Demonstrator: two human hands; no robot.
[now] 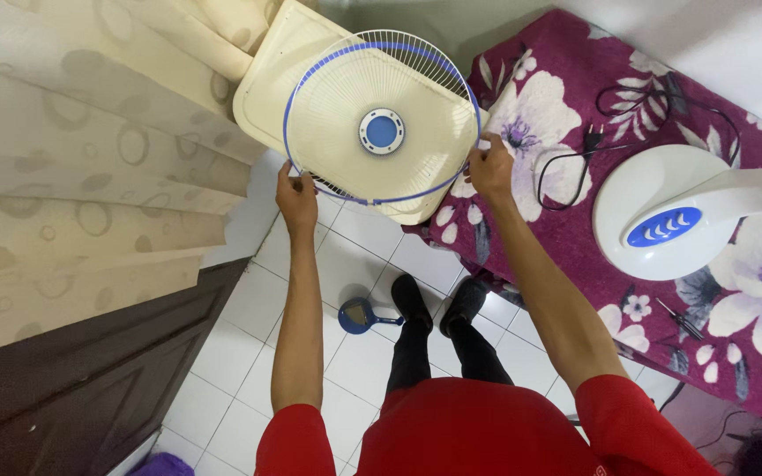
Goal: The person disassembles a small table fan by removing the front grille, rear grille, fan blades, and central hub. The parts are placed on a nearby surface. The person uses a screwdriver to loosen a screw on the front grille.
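Observation:
I hold a round white wire fan grille with a blue rim and a blue centre disc, out in front of me above the floor. My left hand grips the rim at its lower left. My right hand grips the rim at its right side. The grille is tilted toward me, and a cream plastic panel stands behind it. To the right, a white round fan base with a blue button panel lies on a bed covered in a magenta floral sheet.
A black power cord with plug lies on the sheet near the base. Cream curtains hang at the left above a dark wooden board. A small blue round object sits on the white tiled floor by my feet.

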